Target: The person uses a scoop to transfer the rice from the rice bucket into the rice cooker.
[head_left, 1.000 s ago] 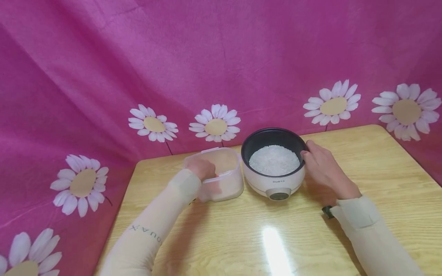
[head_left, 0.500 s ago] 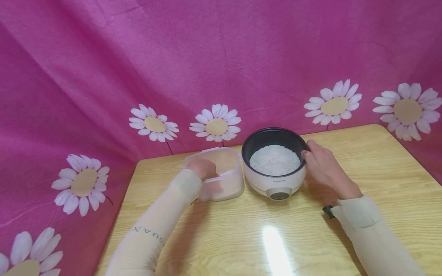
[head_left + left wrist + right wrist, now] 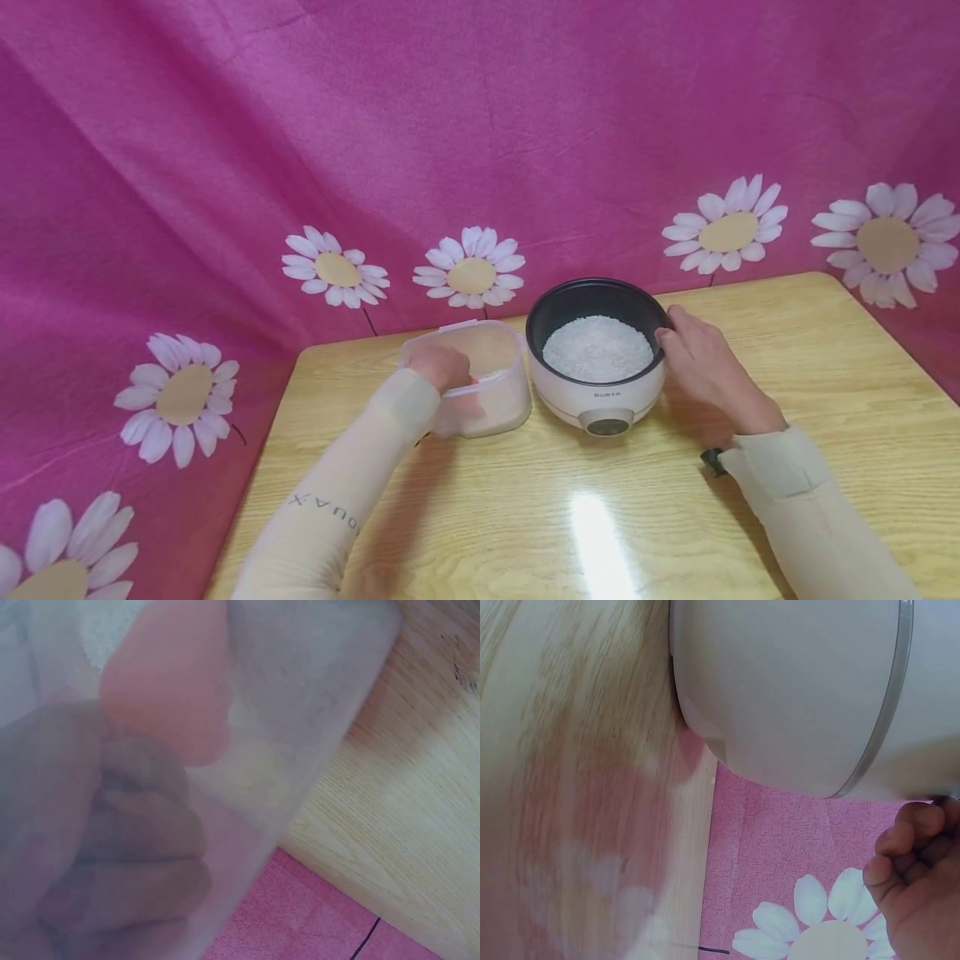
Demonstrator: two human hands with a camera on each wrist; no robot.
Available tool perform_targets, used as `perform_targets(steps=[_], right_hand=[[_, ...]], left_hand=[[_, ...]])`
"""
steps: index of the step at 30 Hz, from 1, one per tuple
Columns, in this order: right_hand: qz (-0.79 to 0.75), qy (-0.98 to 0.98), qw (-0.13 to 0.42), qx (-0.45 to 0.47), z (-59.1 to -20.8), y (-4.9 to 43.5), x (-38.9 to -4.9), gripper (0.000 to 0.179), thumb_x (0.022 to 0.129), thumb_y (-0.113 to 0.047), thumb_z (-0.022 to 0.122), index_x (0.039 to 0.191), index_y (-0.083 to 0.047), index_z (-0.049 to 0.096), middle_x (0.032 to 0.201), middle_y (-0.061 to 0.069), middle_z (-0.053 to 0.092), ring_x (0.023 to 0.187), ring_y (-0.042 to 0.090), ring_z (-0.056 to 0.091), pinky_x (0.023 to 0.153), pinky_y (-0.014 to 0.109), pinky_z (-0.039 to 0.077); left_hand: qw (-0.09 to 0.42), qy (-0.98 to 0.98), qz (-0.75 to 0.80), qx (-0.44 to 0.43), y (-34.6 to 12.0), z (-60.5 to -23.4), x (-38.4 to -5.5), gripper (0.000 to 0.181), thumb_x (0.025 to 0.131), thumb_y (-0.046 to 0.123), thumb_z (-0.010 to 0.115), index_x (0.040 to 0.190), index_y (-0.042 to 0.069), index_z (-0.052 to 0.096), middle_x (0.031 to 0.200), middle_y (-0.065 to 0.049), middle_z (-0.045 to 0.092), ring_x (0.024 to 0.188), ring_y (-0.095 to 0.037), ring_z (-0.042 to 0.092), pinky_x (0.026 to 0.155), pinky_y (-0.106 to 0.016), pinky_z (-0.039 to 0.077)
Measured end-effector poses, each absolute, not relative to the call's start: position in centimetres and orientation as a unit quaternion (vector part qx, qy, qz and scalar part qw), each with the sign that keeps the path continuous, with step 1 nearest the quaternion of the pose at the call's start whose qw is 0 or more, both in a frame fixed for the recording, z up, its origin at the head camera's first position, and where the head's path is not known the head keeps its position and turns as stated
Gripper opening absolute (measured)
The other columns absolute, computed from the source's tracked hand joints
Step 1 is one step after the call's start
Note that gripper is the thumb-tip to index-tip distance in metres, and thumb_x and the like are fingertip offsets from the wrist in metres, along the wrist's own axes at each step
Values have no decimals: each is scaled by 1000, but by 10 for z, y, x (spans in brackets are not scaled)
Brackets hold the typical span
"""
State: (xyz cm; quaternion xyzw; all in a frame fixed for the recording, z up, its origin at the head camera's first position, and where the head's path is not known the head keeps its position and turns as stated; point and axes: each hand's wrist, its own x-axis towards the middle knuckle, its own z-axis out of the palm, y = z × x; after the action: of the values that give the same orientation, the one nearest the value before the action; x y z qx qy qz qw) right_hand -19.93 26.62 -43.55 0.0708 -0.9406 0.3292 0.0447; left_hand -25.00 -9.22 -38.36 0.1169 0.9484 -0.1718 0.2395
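In the head view my left hand [image 3: 438, 367] reaches down into a translucent plastic container [image 3: 498, 408] with white rice [image 3: 491, 377] in it. Through the cloudy wall, the left wrist view shows the fingers [image 3: 150, 825] curled, gripping a pink-orange scoop [image 3: 172, 682]; its bowl is blurred. Right beside the container stands a white rice cooker [image 3: 555, 396] with a dark inner pot and a mound of rice [image 3: 597, 348]. My right hand [image 3: 701, 354] grips the cooker's right side, thumb at the rim, fingers [image 3: 900, 836] bent in below it.
Everything stands near the back edge of a wooden table [image 3: 487, 517]. Close behind hangs a magenta cloth [image 3: 480, 125] printed with white daisies. A glare of light [image 3: 600, 542] lies on the tabletop in front of the cooker.
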Motion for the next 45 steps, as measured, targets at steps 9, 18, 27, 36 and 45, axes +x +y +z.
perform_targets(steps=[9,18,27,36,45], right_hand=[[330,-937,75,84,-436,268,-198,27,107,-26,31,102,-5,48,85,11,47,83,27,50,71,37,40],[340,-934,73,79,-433,268,-198,28,108,-28,31,106,-5,48,87,11,48,85,27,51,71,36,41],[339,-937,49,69,-434,267,-199,34,108,-31,29,112,-4,49,91,13,52,88,28,52,72,37,44],[329,-937,78,85,-435,268,-197,27,107,-25,32,103,-4,48,85,12,47,84,29,50,73,38,40],[338,-936,55,82,-433,267,-197,29,108,-28,32,109,-4,48,89,11,49,87,27,51,73,37,42]], left_hand=[[240,950,-165,117,-91,-381,-251,33,98,47,57,76,25,67,79,6,57,81,-16,56,72,-42,49],[242,948,-155,139,-93,-375,-252,31,98,49,58,81,25,69,80,5,58,80,-16,55,70,-41,49],[245,931,-184,198,-92,-382,-253,41,95,61,60,87,23,71,78,5,57,78,-16,53,72,-40,46],[253,922,-181,232,-91,-383,-255,30,102,39,58,85,20,72,75,5,53,76,-15,52,75,-35,43],[266,938,-132,177,-86,-376,-254,28,100,40,59,79,24,69,78,5,54,84,-16,56,77,-40,46]])
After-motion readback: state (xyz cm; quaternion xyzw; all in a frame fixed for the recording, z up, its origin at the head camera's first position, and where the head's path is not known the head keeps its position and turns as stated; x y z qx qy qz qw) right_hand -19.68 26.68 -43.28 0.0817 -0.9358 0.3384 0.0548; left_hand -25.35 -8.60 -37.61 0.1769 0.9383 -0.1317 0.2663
